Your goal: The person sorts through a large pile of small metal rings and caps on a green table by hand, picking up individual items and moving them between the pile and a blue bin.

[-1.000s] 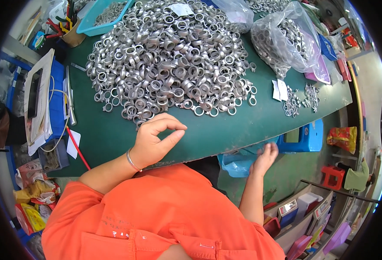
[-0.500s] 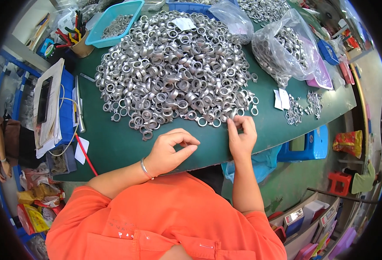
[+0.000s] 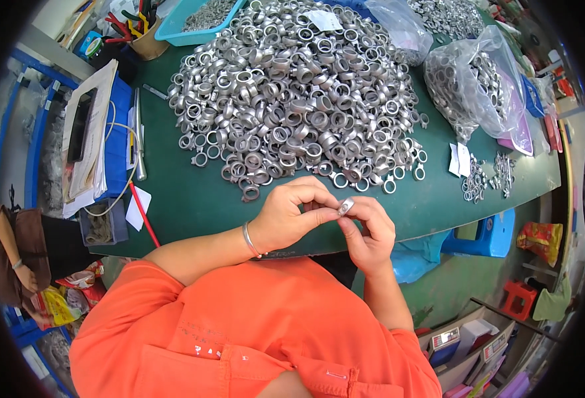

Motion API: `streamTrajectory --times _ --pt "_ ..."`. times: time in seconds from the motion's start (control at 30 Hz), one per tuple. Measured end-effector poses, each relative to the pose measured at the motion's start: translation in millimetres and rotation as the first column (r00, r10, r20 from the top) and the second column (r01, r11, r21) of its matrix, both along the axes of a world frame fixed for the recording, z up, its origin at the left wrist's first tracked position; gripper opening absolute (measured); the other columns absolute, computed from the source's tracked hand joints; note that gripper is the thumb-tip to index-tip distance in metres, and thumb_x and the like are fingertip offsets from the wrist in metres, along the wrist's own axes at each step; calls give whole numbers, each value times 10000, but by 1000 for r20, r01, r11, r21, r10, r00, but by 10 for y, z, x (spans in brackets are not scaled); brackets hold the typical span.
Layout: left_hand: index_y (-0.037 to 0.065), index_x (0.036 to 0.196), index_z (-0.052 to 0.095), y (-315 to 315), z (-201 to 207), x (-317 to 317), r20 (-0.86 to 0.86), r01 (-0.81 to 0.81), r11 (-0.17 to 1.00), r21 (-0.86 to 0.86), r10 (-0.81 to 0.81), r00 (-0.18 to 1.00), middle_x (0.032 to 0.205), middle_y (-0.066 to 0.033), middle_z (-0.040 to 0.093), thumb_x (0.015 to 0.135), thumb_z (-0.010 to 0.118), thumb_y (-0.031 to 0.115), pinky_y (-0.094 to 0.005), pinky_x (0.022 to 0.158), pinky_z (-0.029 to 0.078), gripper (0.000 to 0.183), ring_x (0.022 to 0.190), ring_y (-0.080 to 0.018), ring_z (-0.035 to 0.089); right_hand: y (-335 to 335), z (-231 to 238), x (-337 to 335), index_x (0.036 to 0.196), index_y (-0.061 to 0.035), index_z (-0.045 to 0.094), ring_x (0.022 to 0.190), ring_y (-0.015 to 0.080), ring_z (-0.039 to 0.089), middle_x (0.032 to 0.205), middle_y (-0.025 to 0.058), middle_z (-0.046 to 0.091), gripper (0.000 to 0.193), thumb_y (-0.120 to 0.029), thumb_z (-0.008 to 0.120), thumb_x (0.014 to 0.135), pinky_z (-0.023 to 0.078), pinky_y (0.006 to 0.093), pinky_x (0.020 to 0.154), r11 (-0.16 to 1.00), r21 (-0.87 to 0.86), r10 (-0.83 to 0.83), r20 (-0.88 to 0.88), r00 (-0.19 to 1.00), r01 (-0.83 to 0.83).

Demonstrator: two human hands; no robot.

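A small silver metal ring [image 3: 347,206] is pinched between my hands, above the near part of the green table [image 3: 199,225]. My left hand [image 3: 291,215] has thumb and forefinger closed at the ring's left side. On its right side, my right hand [image 3: 370,233] grips it with bent fingers and thumb, which hide part of it. Just beyond my hands lies a large heap of similar metal rings [image 3: 292,99], some with small lugs. A few loose rings lie along the heap's near edge.
A turquoise basket [image 3: 185,36] of small parts stands behind the heap. Right of it are a clear bag [image 3: 468,86] of rings and small loose parts [image 3: 488,178]. Papers and a phone [image 3: 80,132] are at left. A blue stool [image 3: 488,235] stands beneath the right edge. Another person's arm [image 3: 14,245] shows far left.
My right hand has come back from the heap's near edge with a ring. My left hand has moved right to meet it. The view has shifted, so the table sits further right.
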State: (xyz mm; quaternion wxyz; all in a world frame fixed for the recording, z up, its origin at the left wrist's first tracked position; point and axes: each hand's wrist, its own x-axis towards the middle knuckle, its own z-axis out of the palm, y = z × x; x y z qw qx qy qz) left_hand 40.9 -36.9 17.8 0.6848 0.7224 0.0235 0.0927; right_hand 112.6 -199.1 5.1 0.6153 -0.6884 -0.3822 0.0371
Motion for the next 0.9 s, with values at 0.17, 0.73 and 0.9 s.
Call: streamTrajectory --times 0.17,0.73,0.9 --pt "-6 973 641 -4 -65 17 -196 -5 958 -286 -53 979 900 -70 617 824 596 24 -233 677 504 159 814 -131 597 70 -59 -24 846 -14 604 758 243 602 849 118 616 177 68 666 701 483 295 660 985 60 -162 24 987 160" --pt "-16 958 586 107 -155 89 -467 -148 665 -732 -332 819 812 -63 582 863 565 76 -222 524 440 134 659 -107 547 -13 -113 563 905 2 548 731 260 526 856 120 538 242 -98 698 743 441 350 675 750 -389 -447 300 843 535" --pt "-20 959 584 122 -143 93 -454 -138 686 -714 -304 838 814 -58 581 849 583 55 -217 537 453 132 665 -104 553 -25 -51 505 775 1 545 520 154 482 710 78 522 283 -73 783 640 424 282 492 778 -449 -476 37 879 440"
